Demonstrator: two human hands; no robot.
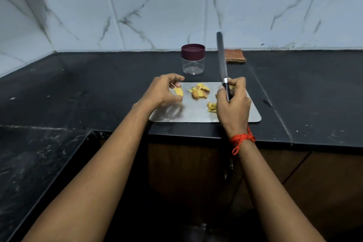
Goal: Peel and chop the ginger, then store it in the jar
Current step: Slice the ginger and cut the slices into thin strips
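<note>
The left hand (163, 92) holds a peeled, yellow piece of ginger (179, 92) between its curled fingers and thumb, just above the left part of a grey, metal-looking cutting board (253, 112). The right hand (233, 102) is wrapped around the dark handle of a knife (223, 59), whose long blade points up and away from the person, over the far right edge of the board. A red thread (242, 138) is tied around the right wrist.

On the middle of the board lies a small heap of ginger scraps (199, 90), yellow and brown. A smaller cluster of ginger bits (211, 107) lies just beside the right hand, partly hidden by it.

The board rests near the front edge of a black stone tabletop (98, 88). Behind the board, upright and apart from it, stands a clear jar (193, 65) with nothing visible inside, and a plain maroon lid (193, 50) sits on it. To the jar's right, against the wall, lies a folded orange-brown checked cloth (234, 55), partly crossed by the knife blade. The wall (157, 16) is white marble-patterned tile. Below the tabletop is a brown wooden cabinet front (186, 173).
</note>
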